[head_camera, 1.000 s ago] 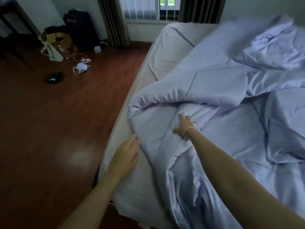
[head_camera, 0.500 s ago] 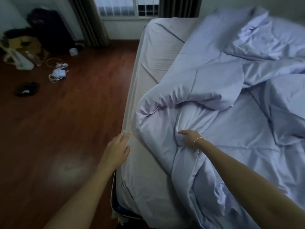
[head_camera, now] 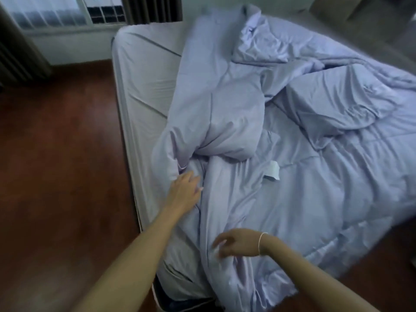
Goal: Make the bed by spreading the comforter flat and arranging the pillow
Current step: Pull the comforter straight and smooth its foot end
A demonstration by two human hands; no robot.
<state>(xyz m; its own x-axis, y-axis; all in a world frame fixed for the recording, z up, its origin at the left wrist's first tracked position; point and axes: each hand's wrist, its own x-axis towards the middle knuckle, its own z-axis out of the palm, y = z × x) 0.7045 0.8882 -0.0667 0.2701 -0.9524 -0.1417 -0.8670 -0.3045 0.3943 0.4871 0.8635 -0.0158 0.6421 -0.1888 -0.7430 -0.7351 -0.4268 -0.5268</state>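
A pale lilac comforter [head_camera: 304,176] lies rumpled over the bed, folded back on itself near the middle and bunched at the far end. My left hand [head_camera: 185,190] rests flat on its folded left edge, fingers apart. My right hand [head_camera: 236,243], a thin bracelet at the wrist, hovers over a ridge of comforter close to the bed's near corner, fingers loosely spread and holding nothing. A pillow-like lilac lump [head_camera: 261,41] sits at the far end; whether it is the pillow or bunched comforter I cannot tell.
The mattress in a white fitted sheet [head_camera: 144,75] shows bare along the left side. Dark wooden floor [head_camera: 56,165] runs left of the bed. A window with dark curtains [head_camera: 148,10] is at the back wall.
My right hand has let go of the comforter fold and drawn back toward the near corner. My left hand has moved from the mattress edge onto the comforter. The view has swung right.
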